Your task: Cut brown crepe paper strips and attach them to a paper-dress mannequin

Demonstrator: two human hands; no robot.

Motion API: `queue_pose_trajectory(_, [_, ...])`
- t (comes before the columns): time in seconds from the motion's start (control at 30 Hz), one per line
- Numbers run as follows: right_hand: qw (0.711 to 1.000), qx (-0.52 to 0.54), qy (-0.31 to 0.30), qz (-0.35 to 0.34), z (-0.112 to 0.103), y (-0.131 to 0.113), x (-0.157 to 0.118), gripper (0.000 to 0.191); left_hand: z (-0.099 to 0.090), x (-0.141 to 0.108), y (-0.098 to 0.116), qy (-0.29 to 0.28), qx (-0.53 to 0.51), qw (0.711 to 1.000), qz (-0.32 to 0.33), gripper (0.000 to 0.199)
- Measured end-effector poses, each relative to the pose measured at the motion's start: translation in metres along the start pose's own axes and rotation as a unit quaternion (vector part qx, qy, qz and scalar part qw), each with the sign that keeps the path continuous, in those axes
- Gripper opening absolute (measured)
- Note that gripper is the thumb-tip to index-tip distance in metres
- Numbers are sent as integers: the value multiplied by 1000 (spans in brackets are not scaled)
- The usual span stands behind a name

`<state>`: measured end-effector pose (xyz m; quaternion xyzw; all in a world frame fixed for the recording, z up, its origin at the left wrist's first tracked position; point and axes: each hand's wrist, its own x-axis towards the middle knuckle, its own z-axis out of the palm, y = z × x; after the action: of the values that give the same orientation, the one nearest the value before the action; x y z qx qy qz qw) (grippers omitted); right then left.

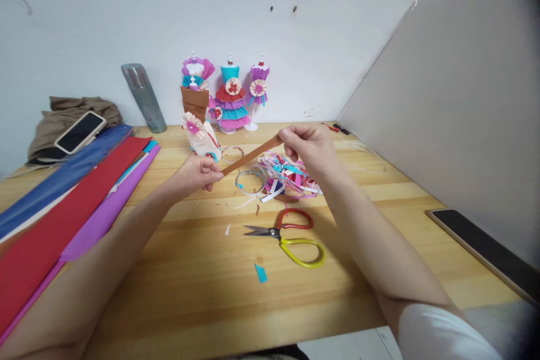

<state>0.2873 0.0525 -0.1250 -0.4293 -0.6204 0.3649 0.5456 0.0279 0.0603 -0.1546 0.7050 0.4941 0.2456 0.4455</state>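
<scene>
A narrow brown paper strip is stretched at a slant above the table. My left hand pinches its lower end, and my right hand pinches the higher end. Beneath the strip lie rolls of tape and a heap of colourful paper scraps. Scissors with one red and one yellow handle rest nearer to me, blades slightly apart. Behind my left hand stands a small dress form wrapped in brown paper, with a pale paper piece bearing a rosette in front.
Two more dressed forms stand by the wall near a grey-green bottle. Long coloured paper sheets cover the left side. A phone lies on brown cloth; another dark device is at right.
</scene>
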Motion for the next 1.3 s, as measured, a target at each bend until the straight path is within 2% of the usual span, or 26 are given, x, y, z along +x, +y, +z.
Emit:
queue_pose_trajectory(0.23, [992, -47, 95, -74, 2, -18, -11, 27, -2, -3, 0, 8, 24, 999, -31, 19])
queue_pose_trajectory(0.3, [983, -87, 100, -128, 6, -21, -17, 25, 4, -8, 6, -42, 5, 998, -41, 24])
queue_pose_trajectory(0.37, [961, -157, 69, -216, 12, -22, -25, 21, 13, -16, 14, -110, -81, 990, -36, 29])
queue_pose_trajectory(0.43, [909, -245, 5, -338, 19, -22, -32, 17, 23, -25, 23, -132, -217, 967, -19, 43])
queue_pose_trajectory(0.5, [827, -315, -60, -462, 26, -23, -39, 13, 30, -32, 30, -140, -320, 937, -21, 54])
queue_pose_trajectory(0.57, [750, -356, -103, -547, 34, -25, -45, 14, 32, -36, 33, -132, -375, 917, -30, 55])
queue_pose_trajectory(0.63, [708, -381, -131, -580, 39, -29, -50, 18, 30, -37, 32, -114, -387, 914, -40, 49])
queue_pose_trajectory(0.7, [694, -390, -153, -586, 42, -32, -54, 20, 26, -35, 30, -90, -383, 918, -51, 41])
queue_pose_trajectory(0.83, [698, -383, -181, -578, 43, -34, -58, 18, 19, -29, 25, -50, -377, 923, -61, 37])
queue_pose_trajectory(0.93, [716, -372, -222, -547, 43, -32, -58, 22, 19, -25, 23, -15, -366, 929, -57, 35])
queue_pose_trajectory(1.0, [737, -362, -236, -520, 44, -31, -58, 25, 21, -24, 22, 7, -330, 943, -46, 33])
queue_pose_trajectory(1.07, [764, -351, -218, -496, 43, -29, -56, 25, 23, -23, 22, 8, -265, 964, -25, 30])
queue_pose_trajectory(1.13, [793, -335, -176, -478, 41, -27, -53, 22, 25, -23, 22, -17, -199, 980, -5, 27])
queue_pose_trajectory(1.3, [850, -290, -92, -431, 36, -21, -44, 18, 29, -24, 24, -88, -109, 990, -7, 14])
